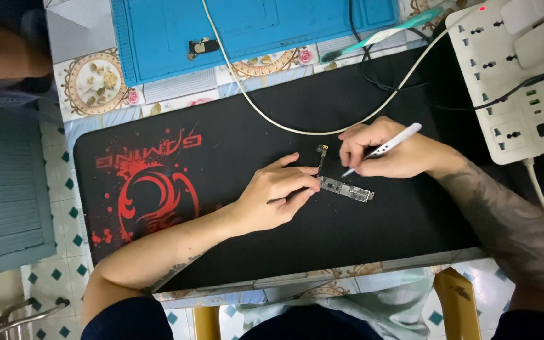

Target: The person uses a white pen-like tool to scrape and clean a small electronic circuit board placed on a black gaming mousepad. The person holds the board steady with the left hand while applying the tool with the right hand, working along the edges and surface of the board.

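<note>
Board (pixel 346 189) on black mat (pixel 221 208), centre | left hand (pixel 272 195) pins its left end, fingers flat | right hand (pixel 385 151) closed on white tool (pixel 385 146), tip at board | we judge board light, stiff, fragile; grip edges only.

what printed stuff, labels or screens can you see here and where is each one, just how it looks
Black desk mat: covers the table middle, rectangular, with a red splatter and swirl logo and red lettering at its left end.
Blue work mat: top centre, rectangular, moulded compartments, no print legible.
White power strip: top right, long, small red light at its top end.
No screens or packages in view.
</note>
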